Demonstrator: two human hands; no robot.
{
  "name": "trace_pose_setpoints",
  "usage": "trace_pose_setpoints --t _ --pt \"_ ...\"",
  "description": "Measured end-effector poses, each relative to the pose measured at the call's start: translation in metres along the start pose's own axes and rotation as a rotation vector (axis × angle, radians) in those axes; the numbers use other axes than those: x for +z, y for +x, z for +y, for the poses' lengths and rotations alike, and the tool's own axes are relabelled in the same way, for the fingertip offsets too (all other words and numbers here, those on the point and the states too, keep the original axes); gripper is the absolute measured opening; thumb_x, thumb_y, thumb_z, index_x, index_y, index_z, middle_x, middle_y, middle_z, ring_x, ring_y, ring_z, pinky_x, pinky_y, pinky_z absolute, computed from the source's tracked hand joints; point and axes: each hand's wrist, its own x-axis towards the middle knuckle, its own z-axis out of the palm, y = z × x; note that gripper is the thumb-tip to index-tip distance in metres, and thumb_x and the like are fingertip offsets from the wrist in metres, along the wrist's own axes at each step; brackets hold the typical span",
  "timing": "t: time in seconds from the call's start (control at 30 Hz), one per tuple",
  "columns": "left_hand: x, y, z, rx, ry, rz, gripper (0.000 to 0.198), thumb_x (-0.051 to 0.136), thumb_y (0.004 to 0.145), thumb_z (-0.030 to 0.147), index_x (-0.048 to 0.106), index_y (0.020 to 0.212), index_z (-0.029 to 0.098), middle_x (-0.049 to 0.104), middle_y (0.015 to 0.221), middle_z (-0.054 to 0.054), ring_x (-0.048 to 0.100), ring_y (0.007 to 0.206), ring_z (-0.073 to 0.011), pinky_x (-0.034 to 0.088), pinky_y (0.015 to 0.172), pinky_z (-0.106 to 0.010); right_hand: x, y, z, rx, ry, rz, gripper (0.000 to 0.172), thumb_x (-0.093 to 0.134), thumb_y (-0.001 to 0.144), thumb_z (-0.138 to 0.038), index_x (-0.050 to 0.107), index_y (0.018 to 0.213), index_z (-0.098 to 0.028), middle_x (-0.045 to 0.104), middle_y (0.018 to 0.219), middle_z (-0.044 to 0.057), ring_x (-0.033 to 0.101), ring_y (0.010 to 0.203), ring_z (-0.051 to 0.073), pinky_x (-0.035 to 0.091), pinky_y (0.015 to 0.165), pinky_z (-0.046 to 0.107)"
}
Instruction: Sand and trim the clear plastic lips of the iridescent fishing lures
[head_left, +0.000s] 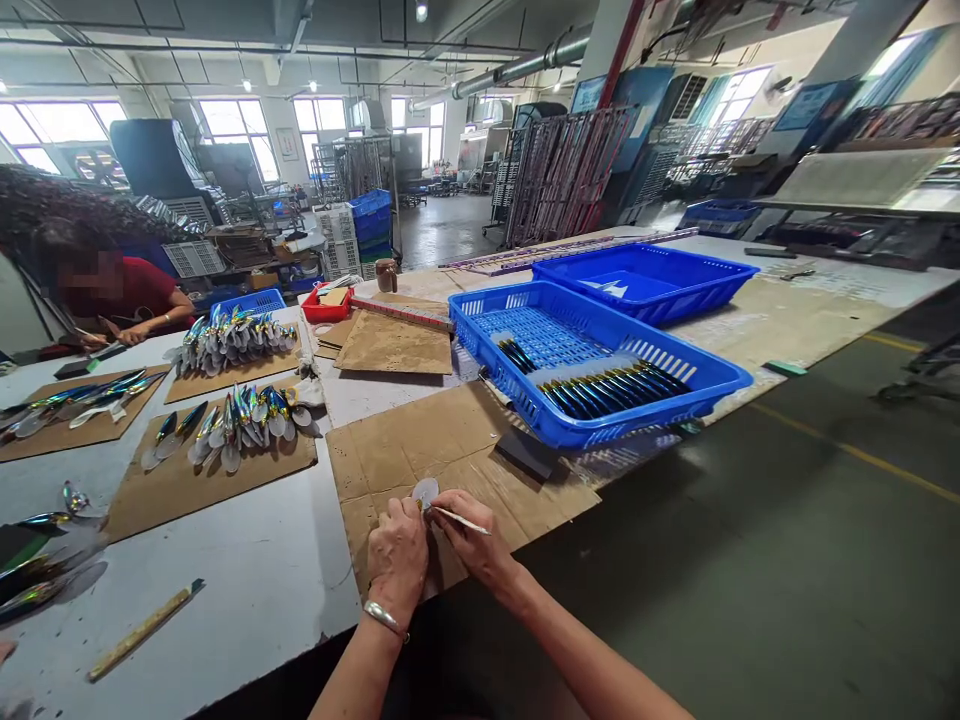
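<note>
Over the cardboard sheet (405, 445), my left hand (397, 550) is closed around a fishing lure, its fingers covering most of the body. The lure's round clear lip (426, 490) sticks out beyond my fingertips. Pinched in my right hand (472, 535) is a slim tool with a white handle (463, 521). Its working tip meets the lure near the base of the lip, and I cannot make out whether it is a blade or a brush. A dark flat block (525, 456) lies on the cardboard to the right.
A blue basket (637, 425) with rows of dark lures stands ahead right, a second blue basket (705, 290) behind it. Lure piles (251, 425) lie on cardboard at left. A worn knife (146, 630) is near the front. A co-worker in red (150, 295) sits far left.
</note>
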Motion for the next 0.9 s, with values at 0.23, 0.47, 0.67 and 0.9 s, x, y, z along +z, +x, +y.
trace_pose_setpoints --t 0.23,0.47,0.67,0.9 --pt "-0.0066 -0.0009 0.0029 0.013 0.035 -0.041 0.037 0.025 0.103 0.012 0.062 0.105 0.015 0.063 0.098 -0.011 0.069 0.086 -0.0241 0.061 0.067 -0.035 -0.0004 -0.0057 -0.0038 -0.022 -0.024 -0.036 0.016 0.049 0.105 -0.022 0.064 0.111 -0.023 0.069 0.101 0.007 0.066 0.092 0.022 0.053 0.081 0.032" --pt "-0.0065 -0.0014 0.0028 0.036 0.039 -0.038 0.035 0.028 0.103 0.011 0.063 0.104 0.016 0.063 0.097 -0.010 0.069 0.085 -0.0235 0.061 0.067 -0.035 -0.0019 -0.0071 -0.0030 -0.034 -0.013 -0.060 0.022 0.047 0.103 -0.016 0.063 0.116 -0.024 0.070 0.106 0.007 0.067 0.097 0.021 0.055 0.084 0.031" --pt "-0.0037 -0.0008 0.0029 0.035 0.049 -0.040 0.036 0.027 0.102 0.010 0.063 0.101 0.016 0.062 0.095 -0.009 0.069 0.083 -0.0238 0.060 0.065 -0.035 -0.0057 -0.0048 -0.0075 -0.050 0.018 -0.087 0.024 0.046 0.103 -0.013 0.063 0.114 -0.025 0.070 0.104 0.006 0.067 0.094 0.020 0.055 0.082 0.029" --pt "-0.0034 -0.0022 0.0022 0.048 0.050 -0.044 0.037 0.025 0.102 0.011 0.061 0.101 0.015 0.062 0.095 -0.009 0.068 0.083 -0.0237 0.060 0.066 -0.035 0.0001 -0.0074 -0.0045 0.017 0.046 0.016 0.013 0.053 0.104 -0.019 0.065 0.108 -0.025 0.070 0.099 0.004 0.067 0.088 0.019 0.054 0.080 0.029"
